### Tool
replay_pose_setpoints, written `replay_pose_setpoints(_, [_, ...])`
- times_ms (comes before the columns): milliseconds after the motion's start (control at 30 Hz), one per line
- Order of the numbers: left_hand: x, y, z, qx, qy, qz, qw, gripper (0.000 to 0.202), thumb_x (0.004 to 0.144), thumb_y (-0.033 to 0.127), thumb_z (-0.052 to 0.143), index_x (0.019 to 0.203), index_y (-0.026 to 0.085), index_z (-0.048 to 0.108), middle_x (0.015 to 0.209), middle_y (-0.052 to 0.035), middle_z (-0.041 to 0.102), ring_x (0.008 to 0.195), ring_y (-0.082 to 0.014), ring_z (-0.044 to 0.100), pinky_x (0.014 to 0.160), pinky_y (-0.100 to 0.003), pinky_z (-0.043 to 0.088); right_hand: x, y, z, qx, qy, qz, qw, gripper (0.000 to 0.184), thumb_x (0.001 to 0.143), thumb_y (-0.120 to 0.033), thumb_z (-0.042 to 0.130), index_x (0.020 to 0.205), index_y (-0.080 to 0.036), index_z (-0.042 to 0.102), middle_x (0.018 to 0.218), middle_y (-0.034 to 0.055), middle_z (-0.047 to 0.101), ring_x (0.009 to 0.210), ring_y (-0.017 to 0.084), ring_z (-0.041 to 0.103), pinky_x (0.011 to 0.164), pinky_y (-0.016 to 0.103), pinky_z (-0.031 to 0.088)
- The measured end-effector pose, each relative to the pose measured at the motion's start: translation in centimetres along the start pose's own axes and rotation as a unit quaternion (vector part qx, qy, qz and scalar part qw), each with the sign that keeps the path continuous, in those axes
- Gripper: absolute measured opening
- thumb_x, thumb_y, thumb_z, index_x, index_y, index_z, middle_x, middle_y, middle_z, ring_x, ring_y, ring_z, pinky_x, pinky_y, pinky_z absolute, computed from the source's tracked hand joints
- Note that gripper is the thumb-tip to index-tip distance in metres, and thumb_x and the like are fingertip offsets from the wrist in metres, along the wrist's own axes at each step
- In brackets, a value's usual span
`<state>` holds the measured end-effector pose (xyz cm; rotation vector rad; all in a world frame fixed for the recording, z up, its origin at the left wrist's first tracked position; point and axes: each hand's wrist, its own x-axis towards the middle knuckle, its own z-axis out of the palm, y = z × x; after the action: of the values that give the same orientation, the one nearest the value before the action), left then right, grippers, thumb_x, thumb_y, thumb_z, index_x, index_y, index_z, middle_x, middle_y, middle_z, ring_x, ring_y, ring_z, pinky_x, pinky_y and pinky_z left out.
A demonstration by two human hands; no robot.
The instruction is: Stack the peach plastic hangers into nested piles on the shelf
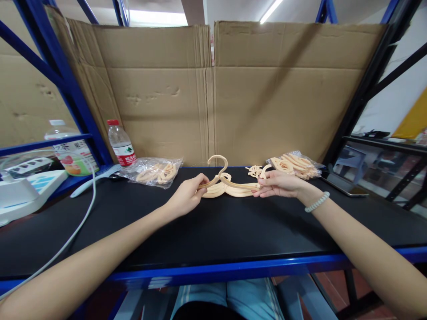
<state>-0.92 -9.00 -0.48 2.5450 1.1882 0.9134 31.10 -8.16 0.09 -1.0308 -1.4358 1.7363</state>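
A small cream plastic hanger (224,179) is held between both hands just above a stack of like hangers (230,192) on the black worktop (213,231). My left hand (187,195) pinches the hanger's left end. My right hand (278,183) grips its right end; a pale bead bracelet is on that wrist. Loose small cream pieces (256,170) lie just behind my right hand.
Two clear bags of cream parts lie at the back, one left (156,172) and one right (295,164). A water bottle (120,143), a white cable (80,218) and a power strip (23,166) are at left. A tablet (343,184) lies at right. Cardboard (213,89) walls the back.
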Motion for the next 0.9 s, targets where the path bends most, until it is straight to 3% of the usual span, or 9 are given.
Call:
replay_pose_setpoints(267, [-0.1, -0.1, 0.1, 0.008, 0.005, 0.007, 1.0, 0.008, 0.084, 0.018, 0.043, 0.089, 0.02, 0.049, 0.081, -0.0031, 0.06, 0.073, -0.0182, 0.056, 0.067, -0.029, 0.042, 0.6, 0.6, 0.6, -0.013, 0.062, -0.051, 0.997, 0.023, 0.072, -0.017, 0.078, 0.07, -0.014, 0.055, 0.073, 0.0126, 0.071, 0.069, 0.02, 0.072, 0.062, 0.021, 0.061])
replay_pose_setpoints(467, [-0.2, -0.3, 0.2, -0.007, -0.017, 0.002, 1.0, 0.013, 0.087, 0.019, 0.041, 0.095, 0.02, 0.05, 0.081, -0.0034, 0.062, 0.077, -0.0193, 0.059, 0.071, -0.031, 0.044, 1.5, 1.4, 1.6, -0.077, 0.131, -0.165, 0.975, 0.025, 0.073, -0.018, 0.076, 0.072, -0.016, 0.052, 0.058, 0.005, 0.067, 0.049, 0.014, 0.066, 0.046, 0.018, 0.056])
replay_pose_setpoints(667, [-0.1, -0.4, 0.1, -0.02, -0.003, -0.016, 1.0, 0.011, 0.087, 0.021, 0.041, 0.095, 0.02, 0.05, 0.082, -0.0036, 0.064, 0.078, -0.0194, 0.061, 0.072, -0.031, 0.045, 2.1, 1.8, 2.3, -0.033, 0.172, -0.247, 0.953, 0.034, 0.067, -0.035, 0.08, 0.077, -0.016, 0.054, 0.065, 0.0018, 0.065, 0.055, 0.014, 0.066, 0.053, 0.022, 0.056])
replay_pose_setpoints(800, [0.0, -0.6, 0.2, -0.028, 0.002, -0.034, 0.999, 0.012, 0.087, 0.02, 0.041, 0.093, 0.019, 0.051, 0.079, -0.0029, 0.064, 0.076, -0.0186, 0.061, 0.069, -0.029, 0.045, 1.9, 1.6, 2.7, 0.014, 0.17, -0.29, 0.942, 0.028, 0.067, -0.031, 0.078, 0.086, -0.017, 0.061, 0.086, 0.0021, 0.066, 0.061, 0.008, 0.06, 0.053, 0.019, 0.052])
replay_pose_setpoints(900, [0.2, -0.9, 0.0, -0.015, 0.02, -0.04, 0.999, 0.011, 0.087, 0.019, 0.04, 0.09, 0.019, 0.051, 0.076, -0.002, 0.064, 0.071, -0.0175, 0.06, 0.067, -0.028, 0.043, 1.6, 1.0, 2.3, 0.069, 0.16, -0.296, 0.939, 0.022, 0.069, -0.03, 0.076, 0.085, -0.02, 0.066, 0.077, -0.0019, 0.061, 0.062, 0.008, 0.055, 0.052, 0.018, 0.048])
